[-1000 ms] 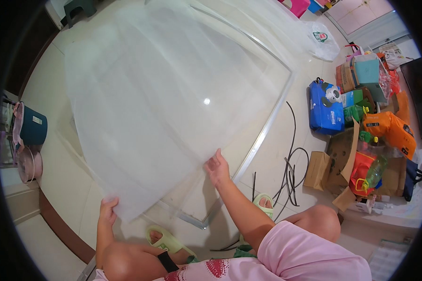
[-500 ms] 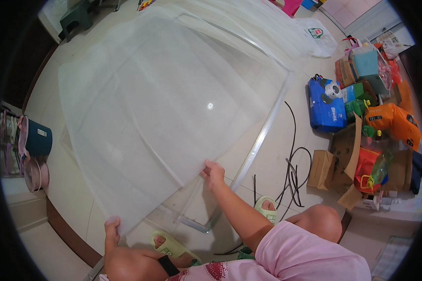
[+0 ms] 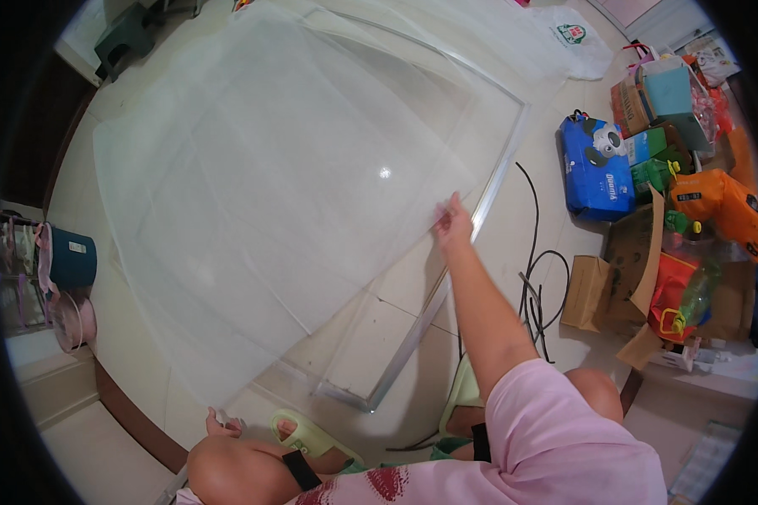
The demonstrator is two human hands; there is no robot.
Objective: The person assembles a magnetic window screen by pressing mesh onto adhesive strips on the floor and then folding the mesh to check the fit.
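A translucent whitish mesh sheet (image 3: 227, 210) spreads over most of a silver rectangular metal frame (image 3: 501, 181) lying on the tiled floor. The sheet sits askew, so the frame's near corner and right side show beyond its edge. My right arm stretches forward, and my right hand (image 3: 454, 220) pinches the sheet's right-hand edge close to the frame's right bar. By my left knee, my left hand (image 3: 223, 423) has its fingers apart, just below the sheet's near corner, and holds nothing.
Loose black cord (image 3: 537, 290) lies coiled right of the frame. Farther right stand a blue package (image 3: 596, 172), an open cardboard box (image 3: 636, 261) and orange bags (image 3: 716, 202). A teal bucket (image 3: 72, 257) is at left, a dark green stool (image 3: 125, 38) at far left. My green slippers (image 3: 312, 438) flank the frame's near corner.
My right hand has moved forward and right along the sheet's edge. My left hand has let go of the near corner and drawn slightly back. The view has shifted a little.
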